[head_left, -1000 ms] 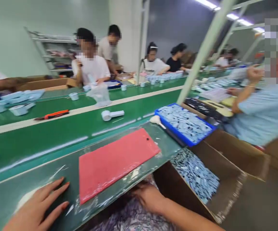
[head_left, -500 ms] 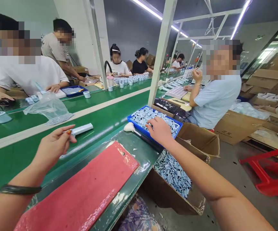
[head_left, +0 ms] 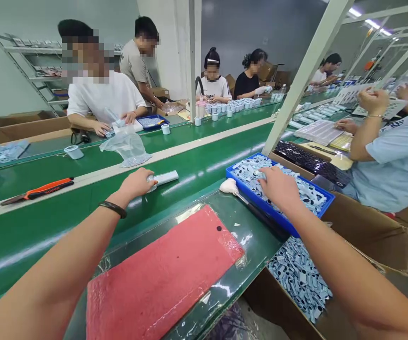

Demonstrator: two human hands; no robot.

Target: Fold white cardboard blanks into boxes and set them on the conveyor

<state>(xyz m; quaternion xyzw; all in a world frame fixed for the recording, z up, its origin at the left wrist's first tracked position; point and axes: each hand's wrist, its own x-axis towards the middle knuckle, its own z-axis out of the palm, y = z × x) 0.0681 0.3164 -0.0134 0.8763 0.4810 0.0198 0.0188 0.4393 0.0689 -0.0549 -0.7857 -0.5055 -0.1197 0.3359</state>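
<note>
My left hand, with a dark bangle at the wrist, is closed round one end of a long, pale blue plastic piece above the green conveyor belt. My right hand is over the blue tray heaped with small light blue plastic parts. Its thumb and fingers are pinched together on one such small part. Between my arms a red mat lies on the green bench. A dark-handled tool with a white padded head lies along the tray's near side.
Below the tray stands a cardboard box full of similar small parts. Orange-handled pliers lie at left on the pale strip. A slanted white post rises behind the tray. Co-workers sit across the belt and at right.
The view has swung right and the pliers now show fully. My right hand has reached down into the tray and pinched a small part. My left hand still holds the long piece.
</note>
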